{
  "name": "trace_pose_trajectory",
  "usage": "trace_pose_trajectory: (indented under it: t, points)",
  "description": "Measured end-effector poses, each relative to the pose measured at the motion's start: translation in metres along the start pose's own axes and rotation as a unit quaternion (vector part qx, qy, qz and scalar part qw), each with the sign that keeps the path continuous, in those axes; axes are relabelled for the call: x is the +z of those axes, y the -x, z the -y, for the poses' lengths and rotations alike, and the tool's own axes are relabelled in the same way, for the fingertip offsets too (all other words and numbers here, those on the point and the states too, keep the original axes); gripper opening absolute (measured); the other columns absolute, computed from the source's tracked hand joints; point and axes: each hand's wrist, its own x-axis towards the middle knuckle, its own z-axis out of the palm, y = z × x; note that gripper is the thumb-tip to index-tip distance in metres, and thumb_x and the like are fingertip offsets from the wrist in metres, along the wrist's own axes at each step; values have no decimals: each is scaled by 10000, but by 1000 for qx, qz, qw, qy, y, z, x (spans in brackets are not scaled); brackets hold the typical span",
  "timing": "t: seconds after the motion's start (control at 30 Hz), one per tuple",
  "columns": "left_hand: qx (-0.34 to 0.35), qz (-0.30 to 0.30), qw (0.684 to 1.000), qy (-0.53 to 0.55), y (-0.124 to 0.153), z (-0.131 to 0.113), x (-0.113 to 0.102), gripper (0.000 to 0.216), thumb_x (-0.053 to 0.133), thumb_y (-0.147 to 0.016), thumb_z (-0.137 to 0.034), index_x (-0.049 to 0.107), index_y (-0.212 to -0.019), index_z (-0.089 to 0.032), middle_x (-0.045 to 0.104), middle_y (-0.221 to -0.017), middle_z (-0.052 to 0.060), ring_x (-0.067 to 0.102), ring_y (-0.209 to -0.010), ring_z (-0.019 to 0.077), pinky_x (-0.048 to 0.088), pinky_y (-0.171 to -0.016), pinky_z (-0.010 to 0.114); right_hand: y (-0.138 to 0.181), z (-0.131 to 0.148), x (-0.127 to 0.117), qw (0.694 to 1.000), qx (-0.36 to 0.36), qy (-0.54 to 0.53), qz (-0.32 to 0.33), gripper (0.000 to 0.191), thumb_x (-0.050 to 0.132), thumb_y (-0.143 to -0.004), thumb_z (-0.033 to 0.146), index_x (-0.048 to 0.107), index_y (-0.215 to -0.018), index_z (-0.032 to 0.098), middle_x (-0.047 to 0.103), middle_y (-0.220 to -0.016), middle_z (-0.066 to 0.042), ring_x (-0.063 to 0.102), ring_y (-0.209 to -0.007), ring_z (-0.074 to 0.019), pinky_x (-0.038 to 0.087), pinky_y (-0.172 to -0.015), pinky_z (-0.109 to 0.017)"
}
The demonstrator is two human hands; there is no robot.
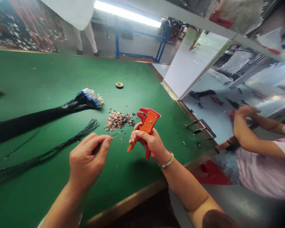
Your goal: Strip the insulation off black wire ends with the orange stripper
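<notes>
Your left hand (87, 161) pinches a thin dark wire (116, 134) between its fingers (104, 142), near your right hand (148, 144), whose fingers clench an orange wire stripper (146, 126) above the green tabletop (49, 76). Copper wire clippings (118, 121) lie just beyond the stripper, near a black wire bundle (85, 101) with blue-banded ends.

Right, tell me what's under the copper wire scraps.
Green work mat shows between the copper wire scraps at the heap's edges; the densest middle of the heap covers whatever lies beneath, so that cannot be seen.
</notes>
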Motion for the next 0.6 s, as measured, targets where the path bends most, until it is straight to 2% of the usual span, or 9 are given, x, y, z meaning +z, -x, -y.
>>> trace_pose_trajectory:
  t: [0.1, 0.17, 0.33, 0.4, 0.5, 0.6]
  points:
    - [16, -26, 999, -35, 0, 2, 1, 107, 680, -966, -249, 727, -884, -197, 552, -680, -65, 480, -545, 55, 399, -542, 191, 1, -3, 1, 995, 35, 87, 39, 312, 765, -891, 375, 592, -1061, 178, 654, -789, -4, 666, -713, -167, 585, -674, -345]
    - [28, -36, 998, -54, 0, 3, 2, 108, 672, -971, -243, 729, -893, -195, 563, -688, -63, 482, -550, 56, 397, -547, 199, 3, -6, 3, 988, 23, 142, 65, 357, 752, -907, 367, 571, -1152, 181, 653, -817, -10, 636, -707, -157, 556, -644, -322]
    - [-6, -74, 995, -67, 0, 5, -1, 119, 676, -972, -278, 743, -907, -205, 562, -685, -62, 474, -562, 65, 386, -547, 221, 6, -10, 6, 975, -6, 185, 119, 519, 736, -897, 263, 473, -1340, 202, 656, -983, -41, 598, -808, -155, 526, -692, -306]
    - [-37, -95, 993, -66, 0, 6, -3, 128, 679, -973, -305, 747, -914, -213, 576, -701, -55, 485, -587, 72, 389, -559, 231, 5, -11, 6, 976, 9, 172, 134, 541, 742, -886, 242, 465, -1348, 202, 642, -1036, -47, 593, -846, -150, 521, -733, -304]
    - [-68, -111, 990, -55, 0, 7, -6, 152, 665, -982, -339, 750, -913, -232, 580, -712, -45, 485, -602, 85, 391, -569, 252, 5, -13, 6, 976, 25, 163, 144, 430, 732, -922, 312, 513, -1271, 191, 634, -1029, -49, 583, -831, -145, 509, -743, -305]
    - [-78, -111, 990, -46, -1, 8, -6, 172, 665, -976, -364, 752, -902, -236, 577, -707, -39, 488, -607, 98, 397, -576, 265, 6, -14, 8, 980, -13, 167, 105, 368, 713, -956, 426, 563, -1195, 190, 624, -986, -50, 586, -824, -160, 507, -749, -324]
